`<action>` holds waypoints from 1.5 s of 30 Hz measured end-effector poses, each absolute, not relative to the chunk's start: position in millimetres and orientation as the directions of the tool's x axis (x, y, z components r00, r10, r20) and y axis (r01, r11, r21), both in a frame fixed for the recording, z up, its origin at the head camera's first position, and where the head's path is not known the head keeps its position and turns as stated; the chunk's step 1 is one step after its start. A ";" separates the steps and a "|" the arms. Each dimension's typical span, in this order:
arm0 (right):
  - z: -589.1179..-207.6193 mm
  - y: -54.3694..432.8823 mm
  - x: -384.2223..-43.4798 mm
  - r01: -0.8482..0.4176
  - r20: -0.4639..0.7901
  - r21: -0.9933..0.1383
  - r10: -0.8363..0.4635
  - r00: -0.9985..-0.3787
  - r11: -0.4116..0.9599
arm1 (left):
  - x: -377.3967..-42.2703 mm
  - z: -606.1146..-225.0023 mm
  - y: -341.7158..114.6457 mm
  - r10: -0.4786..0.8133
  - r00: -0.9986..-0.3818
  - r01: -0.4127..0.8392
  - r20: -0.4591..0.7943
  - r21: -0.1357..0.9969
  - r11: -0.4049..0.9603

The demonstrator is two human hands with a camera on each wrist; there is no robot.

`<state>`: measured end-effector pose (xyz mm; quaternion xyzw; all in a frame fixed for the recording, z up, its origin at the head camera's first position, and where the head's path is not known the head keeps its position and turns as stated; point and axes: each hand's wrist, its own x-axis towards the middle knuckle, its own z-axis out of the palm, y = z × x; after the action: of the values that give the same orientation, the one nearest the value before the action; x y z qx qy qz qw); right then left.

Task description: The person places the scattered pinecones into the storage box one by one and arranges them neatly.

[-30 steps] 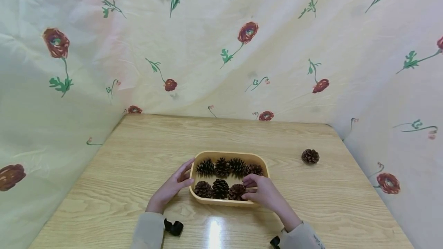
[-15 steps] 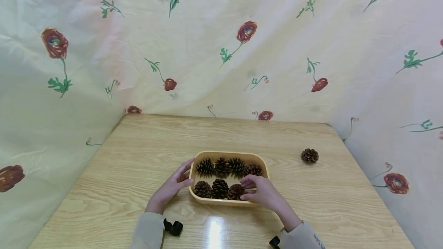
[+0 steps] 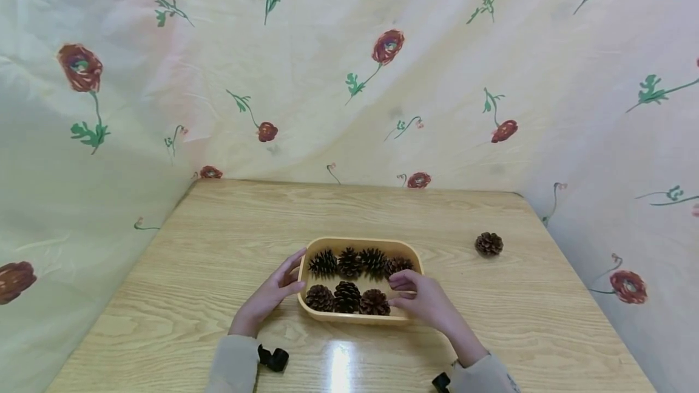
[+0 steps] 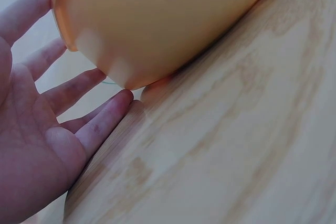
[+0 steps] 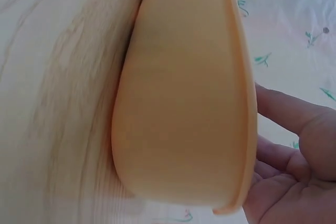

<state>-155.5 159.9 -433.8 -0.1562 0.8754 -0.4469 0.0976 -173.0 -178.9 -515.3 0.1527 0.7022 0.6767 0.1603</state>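
In the head view a yellow-orange oblong tray (image 3: 357, 318) stands on the wooden table, with pine cones in two rows. My left hand (image 3: 271, 292) rests at its left end, fingers extended along the outer wall and thumb near the rim. In the left wrist view the spread fingers of the left hand (image 4: 58, 108) meet the tray's outer wall (image 4: 152, 24). My right hand (image 3: 426, 302) reaches over the right end, its fingertips beside the front row's rightmost pine cone (image 3: 375, 302), with nothing seen between them. The tray wall hides the right fingertips in the right wrist view.
A lone pine cone (image 3: 488, 244) lies on the table (image 3: 235, 223), to the right of the tray. Flower-printed cloth (image 3: 317, 65) hangs behind the table and along both sides.
The right hand has loosened from the front row's rightmost pine cone and shifted slightly right, leaving the cone in the tray fully visible. The left hand has stayed in place.
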 end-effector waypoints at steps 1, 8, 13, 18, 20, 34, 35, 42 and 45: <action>-433.0 161.9 -155.3 -0.180 -0.028 -0.815 -0.348 -0.937 0.550 | -173.1 -515.3 -178.9 0.432 -0.901 -0.001 -0.017 0.999 0.037; -426.2 178.3 -153.4 -0.181 0.029 -0.804 -0.266 -0.963 0.566 | -173.8 -516.6 -178.9 0.433 -0.901 0.002 -0.015 0.999 0.039; -424.9 191.5 -153.6 -0.159 0.056 -0.809 -0.195 -0.979 0.566 | -174.5 -517.2 -178.3 0.431 -0.902 0.007 -0.013 0.999 0.045; -423.9 201.6 -153.5 -0.129 0.056 -0.825 -0.148 -0.987 0.550 | -173.9 -516.2 -178.8 0.431 -0.902 0.005 -0.014 0.999 0.043; -423.1 205.1 -153.4 -0.116 0.046 -0.820 -0.137 -0.989 0.560 | -173.6 -515.9 -179.2 0.435 -0.901 0.013 -0.006 0.999 0.042; -421.6 230.3 -155.2 -0.092 0.057 -0.752 -0.075 -0.996 0.653 | -172.9 -515.0 -178.8 0.445 -0.895 0.034 0.012 0.999 0.043; -421.6 232.3 -155.4 -0.088 0.055 -0.746 -0.070 -0.996 0.660 | -172.9 -514.9 -178.9 0.447 -0.895 0.035 0.013 0.999 0.041; -422.3 243.0 -157.1 -0.074 0.059 -0.722 -0.045 -0.997 0.688 | -172.6 -513.9 -179.1 0.449 -0.893 0.033 0.015 0.999 0.032; -423.5 247.0 -158.5 -0.075 0.067 -0.712 -0.038 -0.997 0.698 | -172.6 -514.1 -179.1 0.448 -0.894 0.028 0.012 0.999 0.030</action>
<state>-158.5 247.0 -423.5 -0.0306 0.9210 -0.3875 -0.0236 -172.6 -179.1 -514.1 0.1698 0.7006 0.6755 0.1552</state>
